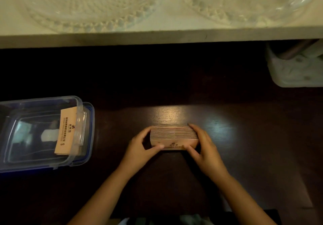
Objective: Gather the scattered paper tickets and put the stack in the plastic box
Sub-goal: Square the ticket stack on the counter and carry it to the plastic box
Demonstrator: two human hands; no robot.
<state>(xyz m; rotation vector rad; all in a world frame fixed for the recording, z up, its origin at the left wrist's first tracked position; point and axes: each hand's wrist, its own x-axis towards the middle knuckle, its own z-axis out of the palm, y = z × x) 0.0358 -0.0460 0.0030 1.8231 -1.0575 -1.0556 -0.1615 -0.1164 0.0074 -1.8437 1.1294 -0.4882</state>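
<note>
**Both hands square up a stack of paper tickets on the dark table**

A thick stack of tan paper tickets [173,135] stands on its long edge near the middle of the dark wood-grain table [244,154], whose glossy surface catches a pale sheen just behind the stack. The thin top edges show as a fan of close, slightly bowed lines; the front ticket is matte and carries small dark print low down.

The left hand [139,148] clasps the stack's left end, fingers curled over the short edge and thumb lying across the lower front face. The right hand [204,147] mirrors it on the right end, fingers wrapped along the side and thumb pressed to the front near the bottom. Both forearms reach in bare from the lower edge of the view.

Well to the left sits a clear plastic box [21,167], rectangular with rounded corners and a blue-edged rim. Inside it, a smaller bundle of tickets [65,132] leans against the right wall.

Beyond the table, a pale shelf [157,36] holds two cut-glass dishes [87,14] with beaded rims.
</note>
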